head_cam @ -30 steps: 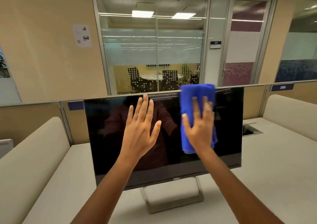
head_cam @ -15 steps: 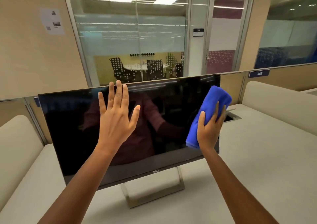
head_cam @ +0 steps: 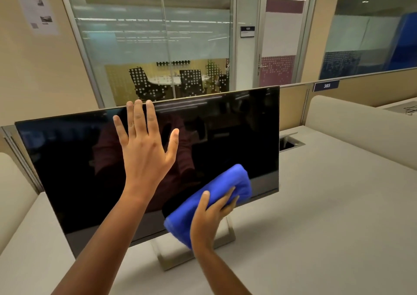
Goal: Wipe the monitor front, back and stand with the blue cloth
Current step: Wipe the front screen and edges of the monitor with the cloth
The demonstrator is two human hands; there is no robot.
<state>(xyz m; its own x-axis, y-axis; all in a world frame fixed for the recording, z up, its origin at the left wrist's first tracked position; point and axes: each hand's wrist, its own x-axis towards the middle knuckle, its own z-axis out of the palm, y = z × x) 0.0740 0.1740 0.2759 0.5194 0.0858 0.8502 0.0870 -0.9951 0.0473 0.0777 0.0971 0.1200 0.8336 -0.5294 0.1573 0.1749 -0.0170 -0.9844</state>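
Head view. The monitor (head_cam: 79, 170) fills the middle of the frame, its screen dark and glossy and tilted down to the left. It stands on a silver stand (head_cam: 171, 257) on a pale desk (head_cam: 327, 204).

The left hand (head_cam: 146, 152) is up in front of the screen, centre frame. Its fingers are straight and fanned and its thumb is out to the right. It holds nothing, and the fingertips reach the top edge. I cannot tell whether the palm touches the glass.

Down at lower centre, the right hand (head_cam: 211, 221) grips the cloth (head_cam: 234, 182), a thick blue fold. The thumb lies across its near face and the fingers curl round its right side. The cloth sits against the bottom strip of the screen, right of middle, slanting from lower left to upper right. One end bulges past the fingertips toward the lower right corner of the screen. The other end hangs out left of the thumb, over the bottom bezel and just above the stand.

A cable hatch (head_cam: 291, 142) is set into the desk at right of frame. A sign reading 385 (head_cam: 326, 85) is on the partition behind. A glass wall (head_cam: 146, 35) spans the top, with chairs (head_cam: 144, 84) behind it. A paper notice (head_cam: 38, 14) is at upper left.
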